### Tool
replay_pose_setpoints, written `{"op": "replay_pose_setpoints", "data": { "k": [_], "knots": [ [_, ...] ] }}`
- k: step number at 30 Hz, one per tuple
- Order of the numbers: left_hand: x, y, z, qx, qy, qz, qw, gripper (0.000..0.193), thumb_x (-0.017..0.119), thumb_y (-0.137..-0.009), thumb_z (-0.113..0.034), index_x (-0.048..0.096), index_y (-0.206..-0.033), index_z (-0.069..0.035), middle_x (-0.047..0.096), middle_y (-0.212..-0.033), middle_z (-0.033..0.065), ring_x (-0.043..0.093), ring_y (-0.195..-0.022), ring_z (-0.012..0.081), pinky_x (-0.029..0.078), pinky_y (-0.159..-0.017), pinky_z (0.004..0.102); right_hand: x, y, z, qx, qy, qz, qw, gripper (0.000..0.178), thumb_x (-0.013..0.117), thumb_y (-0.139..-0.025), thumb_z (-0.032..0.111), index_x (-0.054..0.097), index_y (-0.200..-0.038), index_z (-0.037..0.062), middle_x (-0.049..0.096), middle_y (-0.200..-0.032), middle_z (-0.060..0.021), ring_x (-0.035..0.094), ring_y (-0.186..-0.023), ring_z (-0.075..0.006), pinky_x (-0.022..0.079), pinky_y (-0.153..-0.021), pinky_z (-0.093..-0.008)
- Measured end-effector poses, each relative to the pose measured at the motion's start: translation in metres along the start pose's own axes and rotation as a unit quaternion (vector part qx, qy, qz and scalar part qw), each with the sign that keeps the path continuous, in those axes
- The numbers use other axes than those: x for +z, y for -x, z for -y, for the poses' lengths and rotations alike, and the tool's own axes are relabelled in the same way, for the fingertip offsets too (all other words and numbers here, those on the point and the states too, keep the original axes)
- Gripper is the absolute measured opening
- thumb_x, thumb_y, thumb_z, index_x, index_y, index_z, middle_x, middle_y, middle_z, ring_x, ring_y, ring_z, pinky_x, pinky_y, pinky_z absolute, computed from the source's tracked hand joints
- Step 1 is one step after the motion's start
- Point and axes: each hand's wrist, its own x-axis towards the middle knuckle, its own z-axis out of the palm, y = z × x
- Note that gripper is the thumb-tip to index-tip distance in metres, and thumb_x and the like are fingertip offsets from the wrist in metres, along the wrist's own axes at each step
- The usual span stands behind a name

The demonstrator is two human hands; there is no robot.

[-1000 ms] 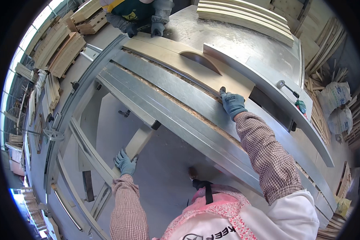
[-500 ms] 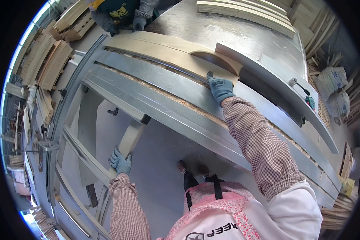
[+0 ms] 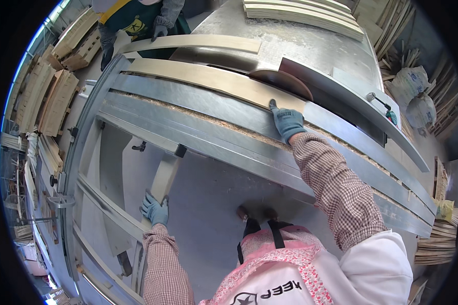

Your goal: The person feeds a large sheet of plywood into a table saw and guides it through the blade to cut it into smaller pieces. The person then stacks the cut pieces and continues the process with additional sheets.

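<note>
My right hand [image 3: 288,122] wears a grey-blue work glove. Its thumb lies on the near right end of a long pale wooden board [image 3: 203,78], with the fingers curled at its edge. The board lies along a slatted metal saw table [image 3: 198,111]. Directly behind it rises a round saw blade [image 3: 286,84]. Lower left, my gloved left hand [image 3: 154,209] is wrapped round a pale metal bar [image 3: 166,175] of the table's side frame. Beyond the blade, a co-worker's gloved hand [image 3: 160,32] is at a separate wooden strip [image 3: 203,42], which is apart from the board.
A metal fence [image 3: 341,91] runs right of the blade. Stacked boards [image 3: 305,20] lie on the far tabletop [image 3: 275,38]. Wood piles [image 3: 51,107] stand at the left. White sacks [image 3: 417,96] and thin offcuts [image 3: 437,244] sit at the right.
The strip has come away from the board, and a gap now shows between them. The co-worker's hands have moved left with the strip. My hands keep their holds.
</note>
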Motion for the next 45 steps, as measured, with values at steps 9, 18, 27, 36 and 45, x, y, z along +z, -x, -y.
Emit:
{"op": "replay_pose_setpoints", "data": {
  "k": [9, 18, 27, 36, 45],
  "knots": [
    [-0.001, -0.003, 0.003, -0.009, 0.007, -0.011, 1.0, 0.091, 0.064, -0.074, -0.049, 0.016, -0.141, -0.012, 0.034, -0.132, 0.0159, 0.027, -0.128, 0.0316, 0.012, -0.108, 0.0511, 0.015, 0.115, -0.078, 0.067, -0.22, -0.11, 0.967, 0.044, 0.055, -0.085, 0.025, 0.049, -0.128, 0.0218, 0.064, -0.09, -0.0095, 0.061, -0.072, -0.0236, 0.048, -0.066, -0.0352],
    [-0.011, -0.003, -0.005, 0.006, 0.037, 0.014, 0.999, 0.09, 0.066, -0.072, -0.047, 0.021, -0.14, -0.011, 0.037, -0.132, 0.0168, 0.033, -0.125, 0.0321, 0.016, -0.108, 0.05, 0.006, 0.039, -0.077, 0.372, -0.681, 0.005, 0.631, 0.072, 0.067, -0.08, 0.026, 0.03, -0.136, 0.0009, 0.055, -0.105, -0.0124, 0.059, -0.075, -0.0209, 0.051, -0.06, -0.0303],
    [-0.013, -0.007, 0.002, -0.032, 0.039, 0.034, 0.998, 0.091, 0.066, -0.071, -0.047, 0.019, -0.14, -0.01, 0.033, -0.135, 0.0137, 0.026, -0.13, 0.0297, 0.011, -0.109, 0.0495, -0.001, 0.024, -0.07, 0.312, -0.735, 0.06, 0.599, 0.027, 0.066, -0.082, 0.031, 0.05, -0.067, 0.0142, 0.045, -0.05, 0.0035, 0.039, -0.036, -0.0078, 0.031, -0.031, -0.0224],
    [-0.009, -0.009, -0.001, -0.041, 0.033, 0.07, 0.996, 0.096, 0.064, -0.072, -0.051, 0.012, -0.141, -0.011, 0.025, -0.139, 0.0152, 0.016, -0.134, 0.0335, 0.006, -0.109, 0.0508, 0.024, 0.094, -0.044, 0.156, -0.672, 0.055, 0.722, 0.018, 0.068, -0.078, 0.013, 0.059, -0.09, 0.0023, 0.059, -0.075, -0.0024, 0.053, -0.065, -0.0089, 0.044, -0.055, -0.0236],
    [-0.013, -0.008, 0.002, -0.034, 0.015, 0.09, 0.995, 0.097, 0.064, -0.073, -0.049, 0.009, -0.143, -0.01, 0.021, -0.143, 0.0168, 0.013, -0.135, 0.0343, 0.005, -0.109, 0.0502, 0.032, 0.127, -0.045, 0.139, -0.624, -0.106, 0.761, 0.013, 0.066, -0.079, 0.004, 0.059, -0.089, 0.0005, 0.063, -0.08, -0.0041, 0.056, -0.072, -0.0095, 0.046, -0.065, -0.0252]
  ]
}}
